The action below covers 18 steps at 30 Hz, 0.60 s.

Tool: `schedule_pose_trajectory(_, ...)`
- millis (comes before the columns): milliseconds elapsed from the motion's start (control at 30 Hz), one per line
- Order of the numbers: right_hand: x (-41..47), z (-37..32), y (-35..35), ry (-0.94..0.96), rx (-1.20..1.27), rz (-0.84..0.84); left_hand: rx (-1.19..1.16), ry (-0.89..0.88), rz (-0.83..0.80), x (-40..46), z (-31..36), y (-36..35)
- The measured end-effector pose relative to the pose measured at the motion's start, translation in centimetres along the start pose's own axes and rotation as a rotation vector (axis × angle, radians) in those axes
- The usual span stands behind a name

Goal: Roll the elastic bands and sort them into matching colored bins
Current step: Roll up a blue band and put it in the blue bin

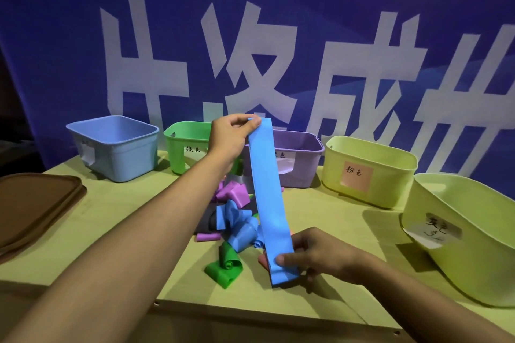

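A: How is the blue band (269, 198) held?

B: It is stretched flat above the table (133, 220) — its top end is pinched by the left hand (232, 136), its bottom end is gripped between thumb and fingers of the right hand (315, 255).

A: What is found beneath it?

B: A pile of loose bands (231, 220) is spread mid-table, with a green band (224, 267) curled at its near edge, close to the table's front edge.

A: And along the far edge?

B: A blue bin (117, 147), a green bin (184, 145), a purple bin (301, 159) and a yellow bin (367, 172) are lined up — a second yellow bin (459, 237) is set at the right edge. A brown lid (33, 203) is laid at the left edge. Bare tabletop is seen between lid and pile.
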State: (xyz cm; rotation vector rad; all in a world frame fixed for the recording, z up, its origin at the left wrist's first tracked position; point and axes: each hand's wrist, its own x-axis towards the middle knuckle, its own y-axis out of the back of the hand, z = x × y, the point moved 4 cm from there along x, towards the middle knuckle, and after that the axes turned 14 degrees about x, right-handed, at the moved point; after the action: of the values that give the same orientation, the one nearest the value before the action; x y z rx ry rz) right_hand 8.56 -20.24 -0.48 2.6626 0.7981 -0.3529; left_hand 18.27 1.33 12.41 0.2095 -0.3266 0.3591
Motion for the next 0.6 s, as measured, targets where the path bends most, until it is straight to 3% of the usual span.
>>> schedule_pose_trajectory(100, -0.3, 0.4, -0.2, 0.0, 0.001, 0.019, 0.016, 0.003, -0.003, 0.0, -0.7, -0.5)
schedule_pose_trajectory(200, -0.1, 0.9, 0.0, -0.035, -0.044, 0.144, 0.025, 0.013, -0.017, -0.4, -1.4, -1.4)
schedule_pose_trajectory(367, -0.2, 1.2, 0.4, 0.075, -0.64, 0.381, 0.029, 0.015, -0.058, -0.9, -2.5, -3.0)
schedule_pose_trajectory(600, -0.4, 1.5, 1.3, 0.079, -0.758, 0.478, -0.026, 0.01, -0.102, -0.9, -4.4, -4.5)
